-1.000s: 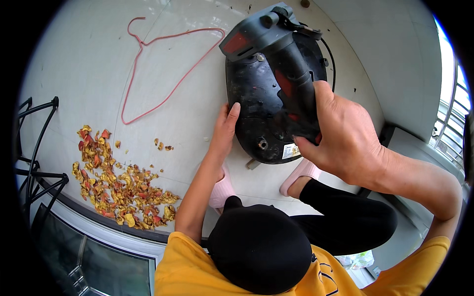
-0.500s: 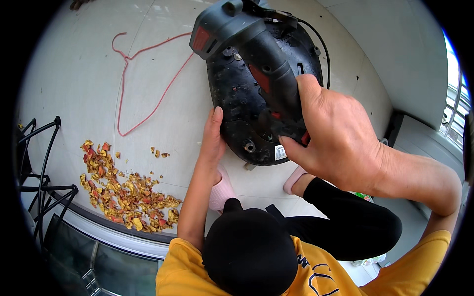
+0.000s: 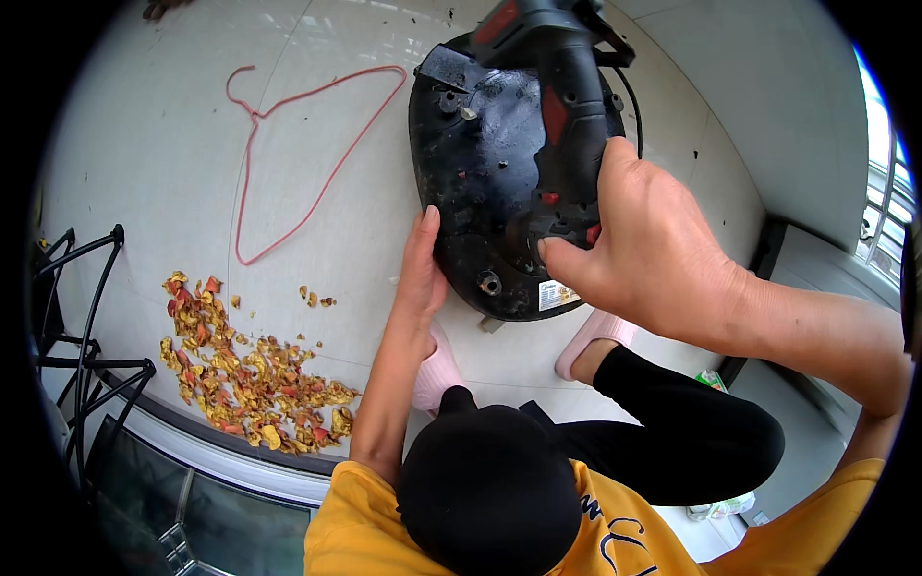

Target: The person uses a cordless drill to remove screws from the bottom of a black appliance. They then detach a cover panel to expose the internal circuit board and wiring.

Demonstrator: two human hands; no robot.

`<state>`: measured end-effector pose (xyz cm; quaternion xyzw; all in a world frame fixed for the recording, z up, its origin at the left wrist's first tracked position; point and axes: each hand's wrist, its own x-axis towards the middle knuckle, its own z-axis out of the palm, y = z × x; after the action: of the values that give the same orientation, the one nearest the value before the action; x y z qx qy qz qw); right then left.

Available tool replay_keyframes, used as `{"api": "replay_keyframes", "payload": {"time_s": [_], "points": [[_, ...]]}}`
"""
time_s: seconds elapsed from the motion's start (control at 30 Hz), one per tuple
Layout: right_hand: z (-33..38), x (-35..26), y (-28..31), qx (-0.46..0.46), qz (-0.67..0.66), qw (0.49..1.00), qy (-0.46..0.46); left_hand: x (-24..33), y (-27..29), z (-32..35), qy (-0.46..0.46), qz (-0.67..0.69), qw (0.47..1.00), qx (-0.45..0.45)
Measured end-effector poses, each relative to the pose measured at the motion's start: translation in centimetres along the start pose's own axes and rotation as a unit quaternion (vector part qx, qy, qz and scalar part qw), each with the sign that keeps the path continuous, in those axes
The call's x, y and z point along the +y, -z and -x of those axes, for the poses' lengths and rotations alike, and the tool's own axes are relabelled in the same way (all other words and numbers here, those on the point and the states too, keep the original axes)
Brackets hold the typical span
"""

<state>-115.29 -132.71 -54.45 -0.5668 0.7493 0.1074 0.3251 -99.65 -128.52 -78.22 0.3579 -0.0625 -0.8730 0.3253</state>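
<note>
A black oval appliance (image 3: 490, 182) lies with its underside up, showing screw holes and a pale label near its close edge. My left hand (image 3: 421, 267) holds its left side, the thumb up along the edge; the other fingers are partly hidden. My right hand (image 3: 663, 245) is closed round a black-and-red power tool (image 3: 569, 120) above the right part of the appliance. The tool's far end is cut off by the top of the picture and smeared by motion. Where its working tip is, I cannot tell.
A pink wire hanger (image 3: 327, 182) lies on the tiled floor to the left. Dried yellow-red peels (image 3: 254, 384) are spread nearer me. A black metal frame (image 3: 91, 360) stands at far left. My pink slippers (image 3: 597, 341) are just below the appliance; a black cable (image 3: 634, 106) runs behind it.
The power tool has swung away and to the right, uncovering more of the appliance's underside. My left hand stays at the appliance's edge. The view has shifted slightly.
</note>
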Motion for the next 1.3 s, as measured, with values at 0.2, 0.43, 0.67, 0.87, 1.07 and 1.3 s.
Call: {"api": "replay_keyframes", "payload": {"time_s": [0.2,0.43,0.67,0.87,1.07,1.3], "points": [[0.0,-0.2,0.1,-0.029,0.065,0.997,0.017,-0.3,0.3,-0.3,0.000,0.017,1.000,-0.020],[-1.9,-1.2,0.6,-0.096,0.256,0.909,0.313,-0.5,0.8,0.1,-0.049,-0.008,0.999,-0.008],[-3.0,0.1,1.8,-0.084,0.375,0.738,0.555,-0.5,0.8,-0.5,0.032,0.058,0.998,-0.008],[-3.0,-0.3,1.3,-0.064,0.405,0.644,0.646,0.4,2.0,-0.7,0.054,0.062,0.994,-0.071],[-2.1,-0.6,0.7,-0.056,0.421,0.650,0.630,2.3,0.4,1.7,-0.361,-0.481,0.799,0.007],[-1.3,-2.7,0.2,-0.095,0.438,0.654,0.609,3.1,-4.2,0.4,-0.386,-0.522,0.727,-0.223]]}}
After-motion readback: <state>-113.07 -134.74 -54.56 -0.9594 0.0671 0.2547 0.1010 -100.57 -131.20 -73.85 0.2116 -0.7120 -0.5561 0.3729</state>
